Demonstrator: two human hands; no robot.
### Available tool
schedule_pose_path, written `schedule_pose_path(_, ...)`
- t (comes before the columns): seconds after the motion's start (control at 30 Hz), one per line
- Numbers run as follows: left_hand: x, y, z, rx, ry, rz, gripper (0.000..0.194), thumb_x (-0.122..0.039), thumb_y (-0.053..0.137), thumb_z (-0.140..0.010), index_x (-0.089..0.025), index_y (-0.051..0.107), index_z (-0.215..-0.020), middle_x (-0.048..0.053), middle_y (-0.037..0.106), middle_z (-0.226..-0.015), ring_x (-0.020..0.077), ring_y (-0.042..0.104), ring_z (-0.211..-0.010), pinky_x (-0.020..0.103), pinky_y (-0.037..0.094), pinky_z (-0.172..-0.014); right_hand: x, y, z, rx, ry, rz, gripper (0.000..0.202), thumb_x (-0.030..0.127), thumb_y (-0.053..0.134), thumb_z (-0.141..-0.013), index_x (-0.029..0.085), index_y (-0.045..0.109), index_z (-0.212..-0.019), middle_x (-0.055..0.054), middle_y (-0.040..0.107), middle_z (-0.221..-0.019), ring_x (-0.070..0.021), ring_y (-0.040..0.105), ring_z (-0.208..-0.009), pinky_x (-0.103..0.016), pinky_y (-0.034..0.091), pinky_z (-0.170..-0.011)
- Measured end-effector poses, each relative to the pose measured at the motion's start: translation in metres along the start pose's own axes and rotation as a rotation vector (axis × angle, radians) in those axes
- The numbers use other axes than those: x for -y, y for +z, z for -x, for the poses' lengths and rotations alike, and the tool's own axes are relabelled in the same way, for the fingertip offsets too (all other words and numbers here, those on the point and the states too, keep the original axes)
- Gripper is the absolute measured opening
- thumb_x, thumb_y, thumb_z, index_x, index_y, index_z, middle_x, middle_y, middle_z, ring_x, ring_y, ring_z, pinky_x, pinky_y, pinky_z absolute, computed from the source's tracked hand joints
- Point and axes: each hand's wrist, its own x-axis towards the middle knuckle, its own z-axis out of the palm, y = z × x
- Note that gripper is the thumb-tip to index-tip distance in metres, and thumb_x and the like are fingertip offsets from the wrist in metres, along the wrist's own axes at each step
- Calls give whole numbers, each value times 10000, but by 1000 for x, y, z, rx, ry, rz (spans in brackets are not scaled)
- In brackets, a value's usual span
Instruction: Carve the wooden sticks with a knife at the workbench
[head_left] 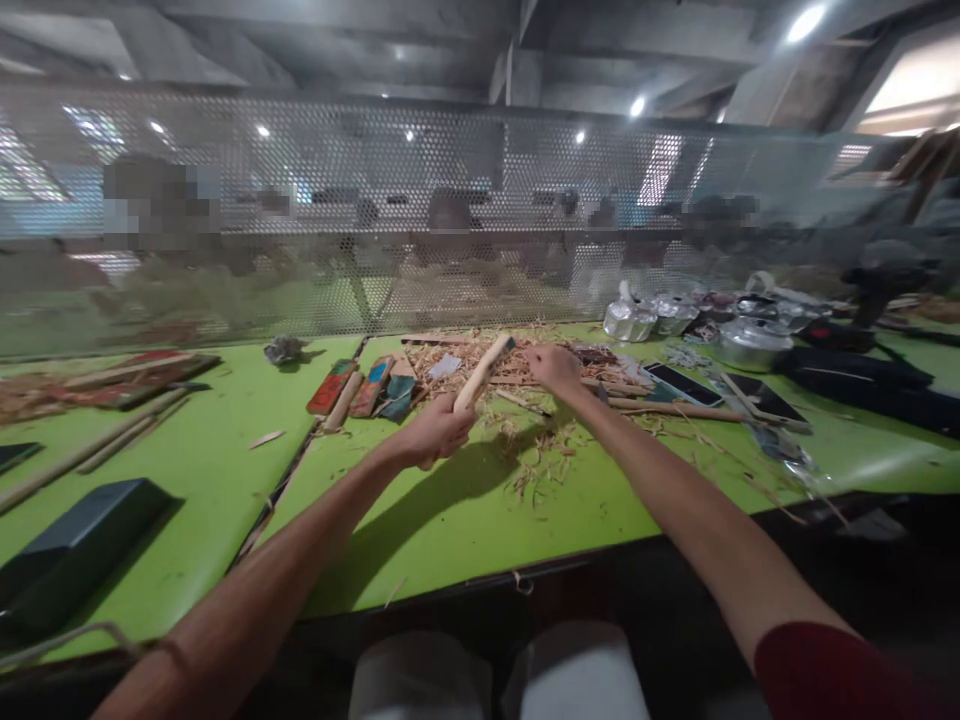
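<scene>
My left hand (436, 432) is wrapped round a pale wooden stick (482, 374) with a dark patch at its upper end. The stick slants up and to the right above the green table. My right hand (553, 368), closed and slightly blurred, is just right of the stick's upper end and apart from it. Whatever its fingers may hold is hidden. Behind and below both hands lies a heap of wood shavings (536, 460). A thin pointed tool (523, 402) rests on the table between the hands.
Red-painted blocks (332, 387) lie left of the heap. Foil-like silver kettles (752, 343), a phone (682, 384) and a black bag (862, 380) are on the right. A dark block (82, 545) sits at the near left. A perforated screen (465, 150) stands behind, with people beyond.
</scene>
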Motion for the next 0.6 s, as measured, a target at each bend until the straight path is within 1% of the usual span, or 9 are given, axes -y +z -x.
schedule_pose_path(0.07,0,0,0,-17,23,30,385,-352,699,-829,-256,332,-766,-125,339,-481,39,276,-345,177,197,-339,-13,-6,-4,-32,111,-44,463,331,463,-1071,86,819,-903,-142,769,-899,-162,614,-763,-254,335,-653)
schedule_pose_path(0.13,3,-2,-2,-31,-5,69,410,-366,712,-814,-256,321,-759,-129,335,-483,35,264,-342,171,189,-336,-18,-10,-6,-84,133,-138,516,368,448,-1077,71,799,-842,-125,739,-793,-157,584,-703,-256,329,-638)
schedule_pose_path(0.2,7,-5,-5,-23,-40,112,429,-365,723,-794,-257,311,-751,-131,329,-480,34,252,-337,169,173,-329,-12,-10,-4,-120,65,-249,516,377,442,-1077,72,798,-862,-106,735,-780,-161,590,-698,-242,358,-645)
schedule_pose_path(0.27,12,-7,-7,-18,-46,170,439,-358,737,-770,-257,310,-750,-135,327,-473,33,234,-332,169,168,-324,1,-7,0,-134,-59,-345,432,343,473,-1065,95,815,-977,-99,773,-897,-176,641,-776,-231,418,-699)
schedule_pose_path(0.33,14,-6,-8,-15,-38,215,437,-346,749,-746,-256,322,-758,-139,328,-468,33,222,-331,168,179,-323,15,-3,8,-118,-183,-383,354,302,514,-1047,126,819,-1086,-102,790,-1040,-190,683,-883,-238,467,-781)
schedule_pose_path(0.4,14,-4,-8,-18,-48,220,424,-329,749,-737,-255,332,-761,-140,328,-469,35,227,-333,170,191,-326,27,2,16,-98,-274,-347,339,284,529,-1044,137,820,-1136,-115,790,-1100,-194,700,-926,-251,486,-819)
schedule_pose_path(0.47,13,-1,-9,-50,-72,187,401,-303,732,-742,-254,335,-753,-136,327,-474,35,233,-335,171,192,-333,34,5,22,-99,-322,-263,356,294,520,-1055,143,816,-1182,-122,790,-1113,-197,708,-911,-257,489,-795)
schedule_pose_path(0.6,13,2,-12,-140,-79,102,334,-225,661,-770,-255,331,-729,-127,317,-466,45,252,-336,187,177,-346,36,9,23,-131,-326,-87,376,325,488,-1070,208,797,-1250,-93,787,-1134,-217,711,-937,-273,487,-763)
